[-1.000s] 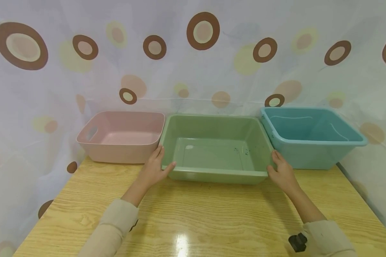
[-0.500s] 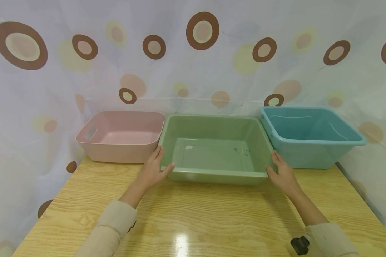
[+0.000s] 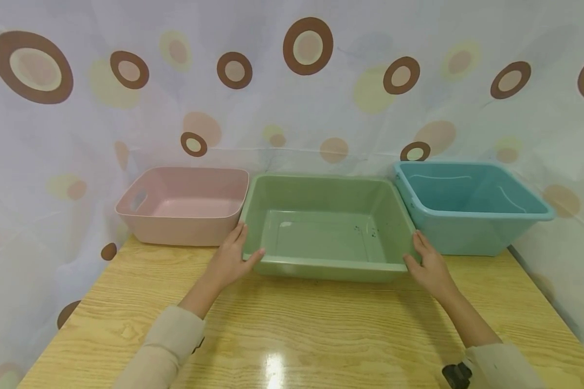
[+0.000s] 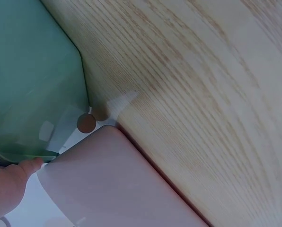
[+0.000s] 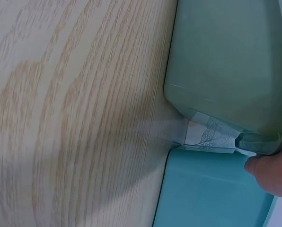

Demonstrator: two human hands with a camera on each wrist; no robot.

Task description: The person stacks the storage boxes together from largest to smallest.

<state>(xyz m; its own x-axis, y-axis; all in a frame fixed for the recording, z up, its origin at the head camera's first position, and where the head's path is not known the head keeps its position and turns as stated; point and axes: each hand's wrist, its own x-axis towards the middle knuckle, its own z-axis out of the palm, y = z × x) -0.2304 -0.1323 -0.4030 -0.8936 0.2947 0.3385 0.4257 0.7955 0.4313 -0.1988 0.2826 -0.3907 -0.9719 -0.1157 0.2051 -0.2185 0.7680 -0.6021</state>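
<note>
With fingers gripping its sides, our left hand [image 3: 226, 263] and right hand [image 3: 433, 273] hold the green bin [image 3: 331, 269].
Our thumbs lie at its near corners; it sits on the wooden table [image 3: 292, 324], between the pink basket [image 3: 180, 231] and the blue tub [image 3: 472, 236], before a dotted sheet [image 3: 272, 108].

We looked forward and down from the head, set back above the wooden tabletop [image 3: 321, 329], close up from the left wrist at the green basin [image 3: 328, 272] and pink bin [image 3: 180, 231], close up from the right wrist at basin and blue tub [image 3: 477, 236], all views shared basin and tabletop.
</note>
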